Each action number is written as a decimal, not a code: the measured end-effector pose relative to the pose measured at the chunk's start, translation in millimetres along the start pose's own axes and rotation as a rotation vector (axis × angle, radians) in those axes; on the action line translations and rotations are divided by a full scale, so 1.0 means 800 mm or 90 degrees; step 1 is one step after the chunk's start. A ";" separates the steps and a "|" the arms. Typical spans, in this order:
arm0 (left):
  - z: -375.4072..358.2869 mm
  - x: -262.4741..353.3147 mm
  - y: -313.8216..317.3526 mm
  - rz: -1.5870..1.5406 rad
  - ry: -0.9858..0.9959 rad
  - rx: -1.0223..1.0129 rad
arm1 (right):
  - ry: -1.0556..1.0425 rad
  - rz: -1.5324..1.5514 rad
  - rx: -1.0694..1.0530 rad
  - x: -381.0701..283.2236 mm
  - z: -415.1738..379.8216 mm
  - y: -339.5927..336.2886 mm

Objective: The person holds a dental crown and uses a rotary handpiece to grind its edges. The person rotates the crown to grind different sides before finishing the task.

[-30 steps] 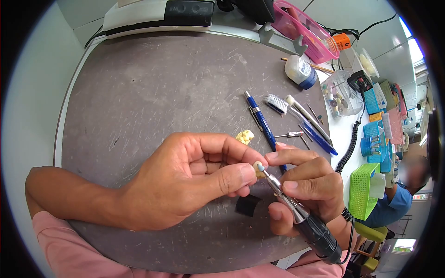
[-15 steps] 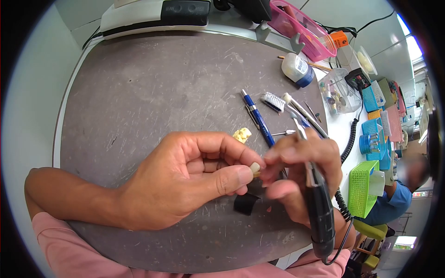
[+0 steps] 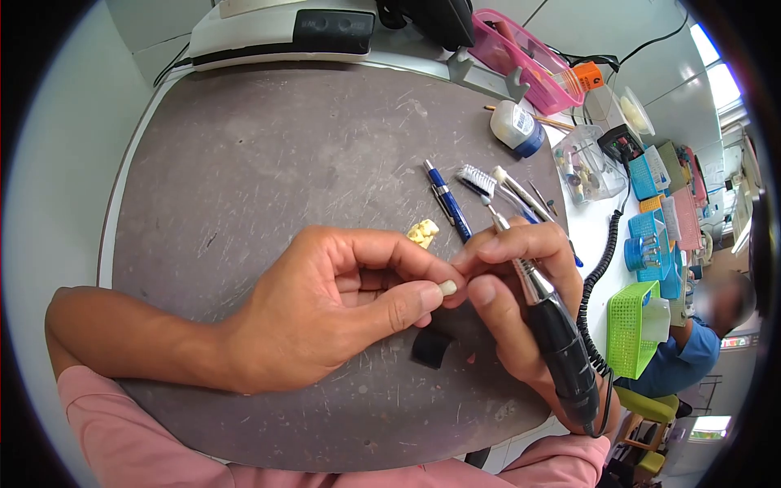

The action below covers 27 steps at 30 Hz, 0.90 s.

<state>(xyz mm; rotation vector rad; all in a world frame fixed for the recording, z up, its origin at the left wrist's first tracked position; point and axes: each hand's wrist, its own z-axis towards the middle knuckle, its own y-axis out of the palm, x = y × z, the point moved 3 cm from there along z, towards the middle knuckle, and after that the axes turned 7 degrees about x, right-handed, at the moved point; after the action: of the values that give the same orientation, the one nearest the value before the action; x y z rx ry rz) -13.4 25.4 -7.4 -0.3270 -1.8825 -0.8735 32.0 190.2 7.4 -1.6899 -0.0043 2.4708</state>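
Observation:
A small whitish, tooth-like piece is pinched between the thumb and index finger of my left hand. My right hand holds a black and silver handpiece, its thin tip pointing up and away from the piece. The right fingertips meet the left index fingertip beside the small piece. Just beyond my hands lies a pale yellow lump. A black curved scrap rests on the grey-brown tabletop below my fingers.
Beyond my right hand lie a blue pen, a white-bristled brush and a capped jar. Farther right are a pink basket, a clear box, a coiled cord and a green basket. A co-worker in blue sits at right.
The handpiece has tilted, with its tip shifted left. My right fingers have come in against the left fingertips, and the small piece has turned slightly in the left pinch.

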 end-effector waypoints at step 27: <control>0.003 -0.003 -0.003 0.005 0.066 0.001 | -0.068 0.003 -0.029 0.012 -0.002 0.000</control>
<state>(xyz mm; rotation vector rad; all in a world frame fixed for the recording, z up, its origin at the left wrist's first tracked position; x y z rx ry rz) -15.1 26.1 -10.9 -0.2829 -1.7841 -0.8674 29.9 191.2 -1.7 -1.5735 -0.0688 2.5814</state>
